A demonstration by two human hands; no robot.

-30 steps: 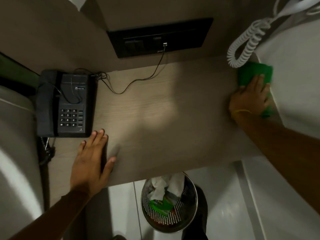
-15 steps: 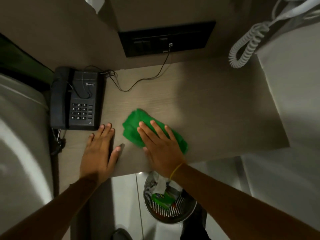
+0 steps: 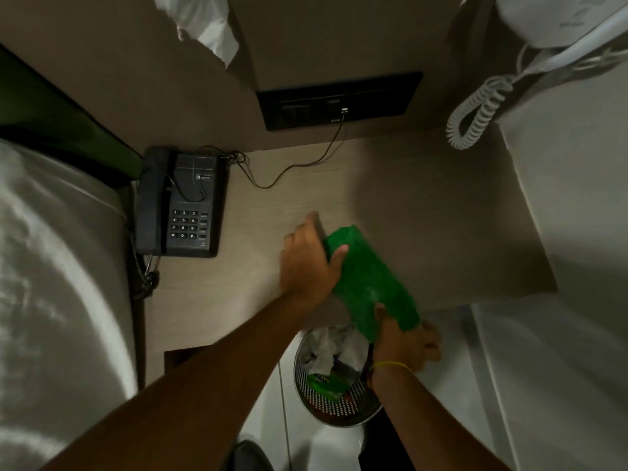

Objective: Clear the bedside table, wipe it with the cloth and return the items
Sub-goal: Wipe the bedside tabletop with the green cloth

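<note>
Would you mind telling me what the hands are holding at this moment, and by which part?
Both hold the green cloth: the left hand grips its far end, thumb on top, and the right hand its near end at the table edge.

Both arms reach forward. Left hand point(image 3: 307, 263) is curled closed with thumb out, right hand point(image 3: 404, 341) gripping lower down, yellow band on that wrist.

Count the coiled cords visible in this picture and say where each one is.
2. A white coiled cord hangs at upper right; a dark coiled cord dangles below the telephone, partly hidden.
</note>
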